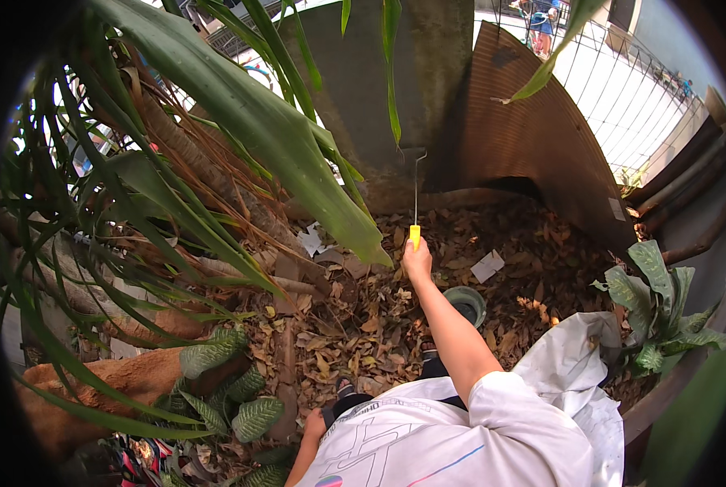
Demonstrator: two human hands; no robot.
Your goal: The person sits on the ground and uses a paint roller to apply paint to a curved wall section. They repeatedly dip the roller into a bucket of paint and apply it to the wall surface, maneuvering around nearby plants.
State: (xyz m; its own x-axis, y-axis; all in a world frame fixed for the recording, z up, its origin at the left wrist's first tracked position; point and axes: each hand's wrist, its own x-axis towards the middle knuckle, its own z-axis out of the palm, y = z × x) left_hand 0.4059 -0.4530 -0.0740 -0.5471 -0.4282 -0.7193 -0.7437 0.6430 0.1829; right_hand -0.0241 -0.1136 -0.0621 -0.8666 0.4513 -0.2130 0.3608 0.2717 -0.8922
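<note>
We are gripping the rake (415,195) in our right hand (416,261), its shaft pointing far; left hand (313,424)'s grip unclear.

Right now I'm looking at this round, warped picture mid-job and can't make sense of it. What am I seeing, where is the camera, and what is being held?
There is no machine here: a person works with bare hands. The one picture comes from a wide fisheye camera on the person's head, looking down, so straight edges bend near the rim. The white shirt at the bottom is the person's own.

The right hand reaches forward, its fingers closed on the yellow handle of a thin metal tool whose hooked end is up by the grey wall. The left hand hangs low at the person's side, and I cannot tell whether it holds anything.

The ground is covered in dry brown leaves. On it lie a round green pot and a white sack. Long green plant leaves hang over the left.
</note>
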